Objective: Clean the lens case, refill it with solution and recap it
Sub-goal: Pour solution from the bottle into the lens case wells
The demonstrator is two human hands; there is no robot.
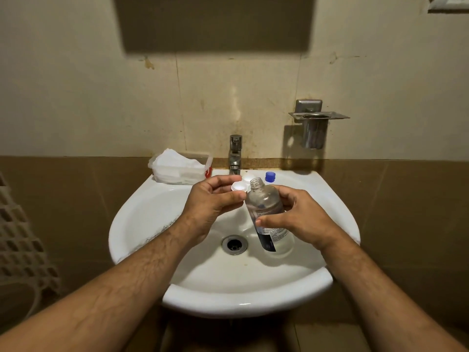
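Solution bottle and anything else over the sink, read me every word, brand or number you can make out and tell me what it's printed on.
Nothing here can be quoted.
Solution bottle, held by the right hand: its label carries small printed lines, too blurred to read.
Blue cap on the sink ledge: no marking visible.
Lens case in the left hand: no lettering visible.
Tissue pack: no readable print.
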